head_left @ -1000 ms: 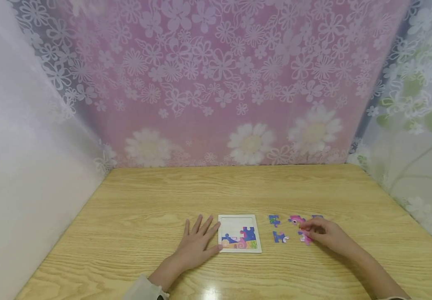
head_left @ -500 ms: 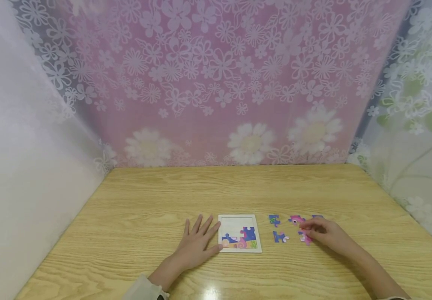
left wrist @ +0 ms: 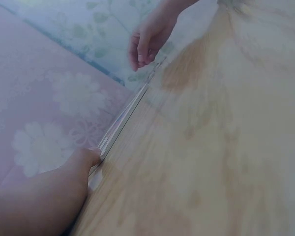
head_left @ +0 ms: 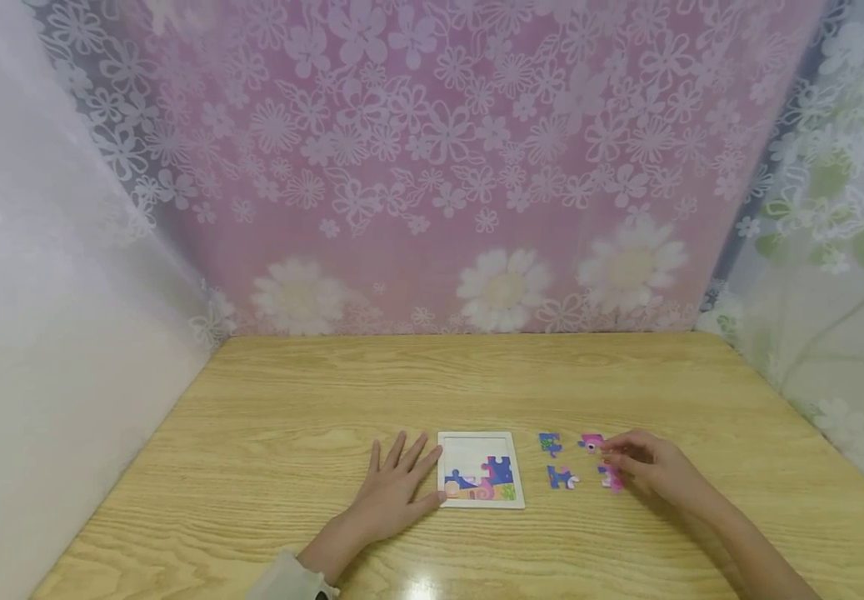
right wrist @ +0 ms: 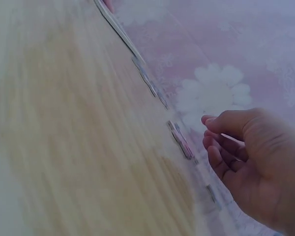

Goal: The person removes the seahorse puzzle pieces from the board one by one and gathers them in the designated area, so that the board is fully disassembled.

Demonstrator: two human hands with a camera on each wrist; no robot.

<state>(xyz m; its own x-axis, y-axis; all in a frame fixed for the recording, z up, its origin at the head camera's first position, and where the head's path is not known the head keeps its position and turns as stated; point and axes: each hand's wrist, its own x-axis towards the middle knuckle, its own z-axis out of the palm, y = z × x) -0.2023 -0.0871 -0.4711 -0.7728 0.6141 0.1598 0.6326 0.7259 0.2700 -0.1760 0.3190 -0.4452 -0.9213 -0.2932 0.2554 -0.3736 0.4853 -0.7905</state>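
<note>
My left hand (head_left: pixel 390 493) lies flat on the table with fingers spread, its index finger and thumb touching the left side of a white square puzzle frame (head_left: pixel 481 503). Blue, pink and orange puzzle pieces (head_left: pixel 499 472) fill the lower part of that frame. My right hand (head_left: pixel 652 468) hovers above the loose pieces at the right, fingers loosely curled; in the right wrist view no piece shows between thumb and fingers. Its fingertips overlap a pink puzzle piece with an eye (head_left: pixel 591 443) in the head view. Just below is another pink piece (head_left: pixel 609 477).
Two more loose puzzle pieces, a blue one with green (head_left: pixel 549 443) and a blue one with a pale tip (head_left: pixel 561 477), lie between the frame and my right hand. A flowered pink curtain (head_left: pixel 432 208) hangs behind the wooden table (head_left: pixel 327 383).
My right hand has shifted slightly, its fingertips now up by the pink piece with the eye. The blue piece behind it is now hidden. My left hand stays put.
</note>
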